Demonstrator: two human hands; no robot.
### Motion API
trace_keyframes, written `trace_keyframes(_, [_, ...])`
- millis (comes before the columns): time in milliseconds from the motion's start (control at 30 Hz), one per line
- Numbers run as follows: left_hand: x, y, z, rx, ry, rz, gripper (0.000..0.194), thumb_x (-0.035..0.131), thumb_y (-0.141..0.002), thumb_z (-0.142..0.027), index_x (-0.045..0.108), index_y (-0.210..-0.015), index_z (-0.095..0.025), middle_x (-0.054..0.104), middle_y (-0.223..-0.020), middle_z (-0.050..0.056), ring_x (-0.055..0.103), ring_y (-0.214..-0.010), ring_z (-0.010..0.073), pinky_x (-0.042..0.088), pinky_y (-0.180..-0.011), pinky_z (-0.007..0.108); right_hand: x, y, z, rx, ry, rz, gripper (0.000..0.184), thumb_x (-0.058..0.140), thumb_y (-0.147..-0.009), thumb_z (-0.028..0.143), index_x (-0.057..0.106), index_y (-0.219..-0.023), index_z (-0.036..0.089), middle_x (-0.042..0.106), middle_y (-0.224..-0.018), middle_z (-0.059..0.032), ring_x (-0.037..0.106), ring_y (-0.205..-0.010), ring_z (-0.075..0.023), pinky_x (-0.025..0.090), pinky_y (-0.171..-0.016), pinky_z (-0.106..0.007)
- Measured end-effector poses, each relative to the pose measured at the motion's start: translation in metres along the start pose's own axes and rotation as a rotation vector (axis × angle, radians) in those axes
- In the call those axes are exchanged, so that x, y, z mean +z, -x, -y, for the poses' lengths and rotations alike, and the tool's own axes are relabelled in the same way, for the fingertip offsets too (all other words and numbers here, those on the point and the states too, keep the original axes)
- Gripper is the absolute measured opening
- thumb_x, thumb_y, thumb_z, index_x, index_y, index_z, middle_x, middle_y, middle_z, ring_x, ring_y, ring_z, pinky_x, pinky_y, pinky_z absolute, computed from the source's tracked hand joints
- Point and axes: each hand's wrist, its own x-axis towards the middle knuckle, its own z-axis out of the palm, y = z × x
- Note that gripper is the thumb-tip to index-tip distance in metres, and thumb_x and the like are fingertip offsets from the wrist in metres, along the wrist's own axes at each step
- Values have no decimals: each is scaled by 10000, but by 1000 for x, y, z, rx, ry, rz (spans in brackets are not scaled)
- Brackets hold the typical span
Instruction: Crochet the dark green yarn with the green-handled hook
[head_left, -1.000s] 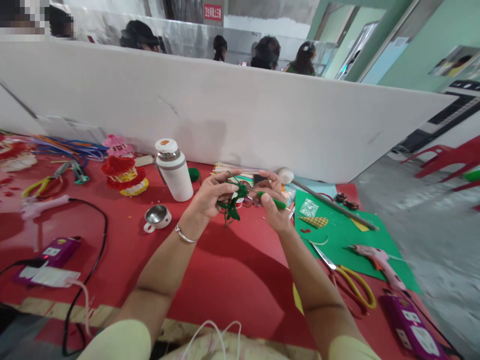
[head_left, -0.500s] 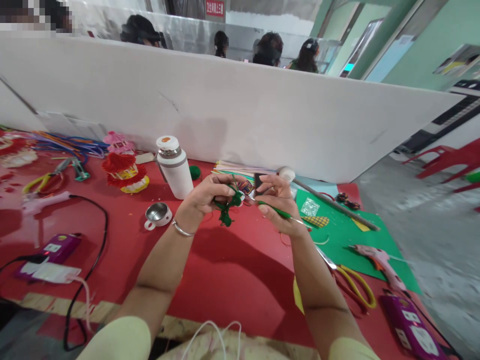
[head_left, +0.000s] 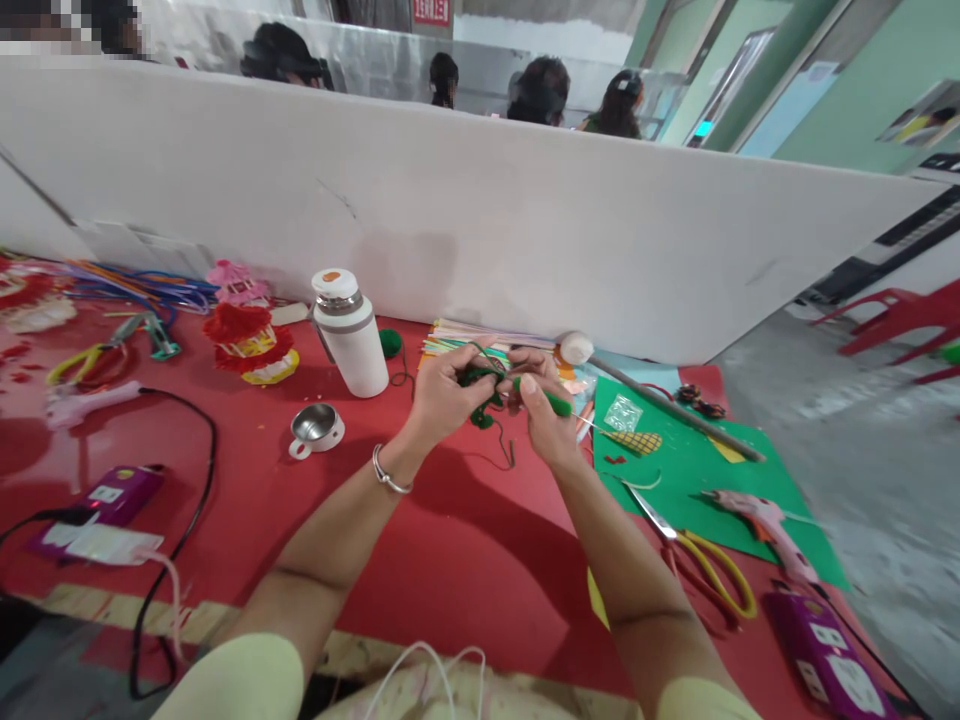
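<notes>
Both my hands meet above the red table (head_left: 450, 540), a little past its middle. My left hand (head_left: 444, 395) is closed in a pinch on a small green yarn piece (head_left: 480, 395), from which a dark strand hangs down. My right hand (head_left: 541, 405) is closed round a green-handled crochet hook (head_left: 556, 404), its thin metal shaft pointing right. The hook's tip end sits at the yarn between my fingers. A silver bangle (head_left: 390, 475) is on my left wrist.
A white flask (head_left: 349, 335) and a steel cup (head_left: 316, 428) stand left of my hands. Green felt (head_left: 690, 470), yellow scissors (head_left: 705, 565), a pink glue gun (head_left: 765, 525) and a purple power strip (head_left: 825, 650) lie right. Another strip (head_left: 112, 500), cables and paper lanterns (head_left: 247, 345) lie left. Several people sit beyond the white partition (head_left: 480, 220).
My hands have drawn closer together and slightly farther from me. The yarn piece is now bunched tighter between the fingers, and the hook has come back in to it.
</notes>
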Motion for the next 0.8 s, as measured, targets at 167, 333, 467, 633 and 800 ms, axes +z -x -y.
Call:
trace_keyframes(167, [9, 5, -7, -143, 226, -116, 206, 815, -674, -183, 794, -879, -170, 753, -833, 16, 644, -698, 117, 527, -678, 236, 4, 11, 0, -210, 227, -188, 416, 532, -1027, 564, 747, -903, 231, 582, -1328, -103, 635, -966, -209, 586, -785, -385])
trace_keyframes(333, [3, 1, -14, -560, 651, 71, 398, 889, -641, -234, 786, -1021, -175, 574, -629, -70, 308, -427, 9, 239, -418, 175, -3, 10, -8, -224, 256, -106, 532, 405, -1043, 641, 740, -958, 236, 599, -1181, -116, 628, -1037, -254, 604, -848, -435])
trace_keyframes(467, [-11, -5, -12, -609, 671, 172, 444, 916, -629, -211, 796, -1055, -185, 561, -619, -76, 290, -421, 2, 219, -407, 168, -20, -2, -3, -269, 260, 18, 539, 443, -1012, 687, 753, -945, 252, 558, -1236, -113, 632, -1033, -261, 614, -814, -457])
trace_keyframes(633, [-16, -8, -11, -500, 602, 199, 379, 918, -703, -297, 829, -1050, -172, 584, -598, -55, 301, -407, 1, 190, -395, 171, -27, -8, 5, -325, 203, 103, 475, 520, -999, 654, 762, -905, 256, 497, -1316, -91, 623, -958, -216, 630, -746, -417])
trace_keyframes(800, [-13, -7, -12, -481, 611, 129, 438, 984, -605, -248, 844, -1018, -213, 679, -662, -34, 320, -399, -8, 193, -391, 169, -20, -4, 0, -305, 148, 118, 451, 517, -1010, 631, 772, -974, 261, 496, -1363, -89, 627, -1012, -221, 644, -872, -446])
